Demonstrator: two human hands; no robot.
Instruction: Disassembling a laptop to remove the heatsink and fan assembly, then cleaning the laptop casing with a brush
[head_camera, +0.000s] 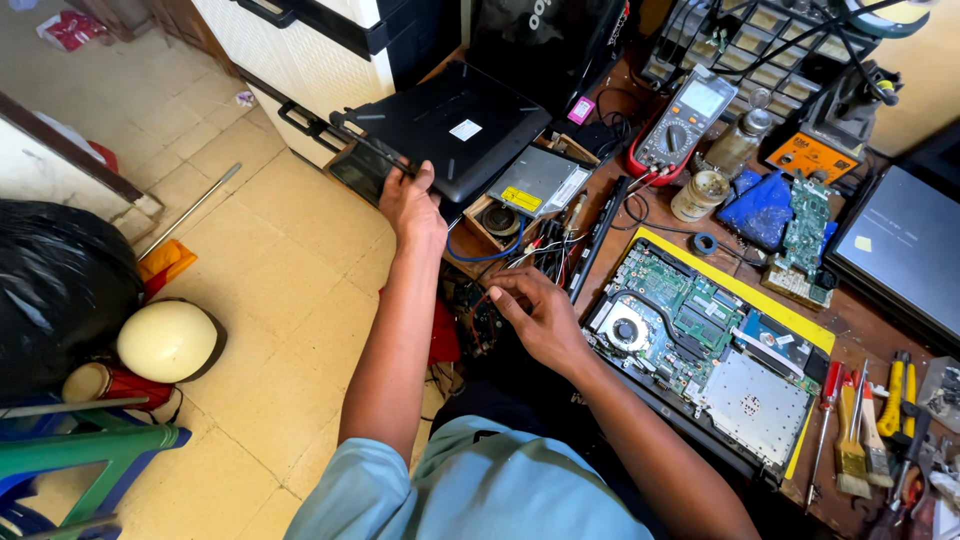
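My left hand (412, 205) grips the near edge of a black laptop base cover (450, 125), fingers curled over its rim, holding the panel out past the far left end of the workbench (860, 325), above the tiled floor (280, 300). The cover lies tilted, its underside with a small white label facing up.

My right hand (535, 312) rests at the bench edge, fingers loosely bent and half open; I cannot tell whether they hold anything. It sits just beside the opened laptop (700, 350), whose green circuit board, fan and silver metal plate are exposed, lying on a yellow mat (770, 300).

Between my hands is a tangle of coloured wires (545, 255) and a small open box with a blue cable. Near the cover lies a flat grey drive (540, 180). Further along the bench stand a multimeter (685, 125), a small jar (697, 195) and a loose green board (805, 225) on blue cloth. At the right end lie screwdrivers (825, 420), a brush (852, 450) and yellow-handled pliers (893, 395). On the floor to my left sit a cream helmet (168, 340) and a green stool (95, 450).
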